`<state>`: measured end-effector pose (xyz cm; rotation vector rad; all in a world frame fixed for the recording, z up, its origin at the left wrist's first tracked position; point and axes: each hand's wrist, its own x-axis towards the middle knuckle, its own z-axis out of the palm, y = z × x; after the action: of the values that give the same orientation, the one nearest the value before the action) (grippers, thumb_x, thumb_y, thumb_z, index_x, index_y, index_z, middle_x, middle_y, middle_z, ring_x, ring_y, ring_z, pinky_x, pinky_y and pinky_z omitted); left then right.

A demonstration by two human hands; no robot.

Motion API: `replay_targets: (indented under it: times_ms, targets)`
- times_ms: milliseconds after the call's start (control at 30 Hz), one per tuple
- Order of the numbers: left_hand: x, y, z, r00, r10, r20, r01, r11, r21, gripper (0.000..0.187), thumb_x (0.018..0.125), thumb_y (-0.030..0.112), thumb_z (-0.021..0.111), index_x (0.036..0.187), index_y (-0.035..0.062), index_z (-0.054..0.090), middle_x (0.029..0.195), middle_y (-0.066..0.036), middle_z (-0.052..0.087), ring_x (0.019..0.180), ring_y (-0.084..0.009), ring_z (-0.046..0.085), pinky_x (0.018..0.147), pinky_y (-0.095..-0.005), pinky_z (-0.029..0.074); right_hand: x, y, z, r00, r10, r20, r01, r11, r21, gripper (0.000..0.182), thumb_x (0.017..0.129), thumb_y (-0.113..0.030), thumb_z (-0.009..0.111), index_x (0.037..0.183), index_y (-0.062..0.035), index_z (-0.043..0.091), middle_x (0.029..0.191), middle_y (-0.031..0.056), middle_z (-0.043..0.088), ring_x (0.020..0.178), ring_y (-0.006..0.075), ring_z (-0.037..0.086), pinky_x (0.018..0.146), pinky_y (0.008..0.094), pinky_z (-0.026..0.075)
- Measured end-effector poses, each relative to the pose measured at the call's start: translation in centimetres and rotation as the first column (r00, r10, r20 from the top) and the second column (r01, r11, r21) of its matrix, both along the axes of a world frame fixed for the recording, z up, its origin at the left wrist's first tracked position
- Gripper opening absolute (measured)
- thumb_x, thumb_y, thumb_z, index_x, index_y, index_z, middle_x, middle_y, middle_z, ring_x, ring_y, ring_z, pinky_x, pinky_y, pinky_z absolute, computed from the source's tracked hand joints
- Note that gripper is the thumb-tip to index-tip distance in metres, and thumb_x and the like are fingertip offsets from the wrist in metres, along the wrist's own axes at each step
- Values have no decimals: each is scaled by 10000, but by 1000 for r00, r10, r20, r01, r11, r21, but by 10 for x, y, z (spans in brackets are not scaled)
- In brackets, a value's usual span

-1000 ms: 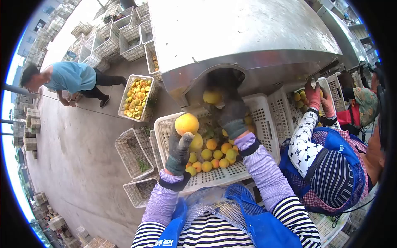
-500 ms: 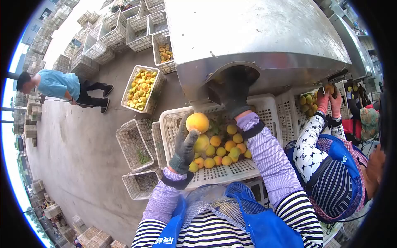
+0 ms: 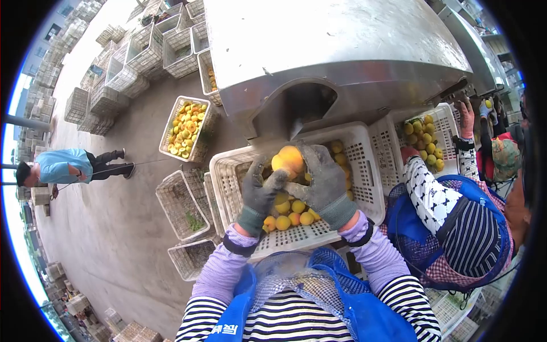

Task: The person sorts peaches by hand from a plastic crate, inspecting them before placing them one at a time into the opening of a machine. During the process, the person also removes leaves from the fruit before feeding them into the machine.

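Both my hands wear dark grey gloves and meet above a white plastic crate (image 3: 367, 165). My left hand (image 3: 257, 191) is closed on a yellow-orange peach (image 3: 288, 161), its fingers and thumb against the near left side. Against the peach's right side is my right hand (image 3: 327, 179), its fingers curled and its thumb pointing in below. Under the hands, several yellow peaches (image 3: 283, 222) lie in the crate; the gloves hide part of them. Just beyond the hands is the dark arched opening (image 3: 299, 102) of a metal machine (image 3: 342, 34).
At right, a co-worker (image 3: 456, 228) reaches toward another crate of peaches (image 3: 423, 139). A crate of halved fruit (image 3: 188, 128) stands on the floor at left, near other crates (image 3: 181, 205). A person in a blue shirt (image 3: 60, 165) is farther left, holding a cord or rod.
My right hand has come out of the machine's opening and now meets my left hand at the peach. The peach has moved slightly right. The person in blue has shifted left and down in view.
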<state>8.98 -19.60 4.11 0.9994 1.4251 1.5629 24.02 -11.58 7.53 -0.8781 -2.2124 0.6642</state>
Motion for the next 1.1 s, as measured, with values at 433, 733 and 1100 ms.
replay_targets:
  times_ms: [433, 733, 1100]
  targets:
    - [-15, -9, -38, 974, 197, -111, -191, 979, 66, 435, 1026, 273, 509, 1332, -36, 540, 1318, -140, 583, 1192, -211, 541, 1035, -327, 419, -71, 82, -57, 926, -316, 206, 296, 947, 122, 473, 726, -427, 803, 986, -72, 630, 900, 149, 662, 802, 359, 659, 680, 447, 528]
    - [-30, -22, -24, 880, 76, -470, -36, 995, 93, 386, 933, -17, 535, 1317, -29, 501, 1249, -170, 610, 1150, -254, 601, 982, -356, 503, -88, 109, -20, 947, -322, 24, 292, 886, 360, 654, 684, -470, 844, 1177, -98, 626, 1052, 139, 650, 909, 306, 655, 739, 434, 540]
    - [1, -9, -28, 992, 52, -114, -22, 968, 249, 407, 920, 13, 627, 1298, -51, 492, 1287, -174, 581, 1133, -261, 607, 1002, -355, 495, -27, -21, -21, 996, -84, 18, 85, 990, -111, 803, 636, -459, 858, 1279, -93, 547, 1206, 172, 596, 999, 350, 640, 848, 430, 530]
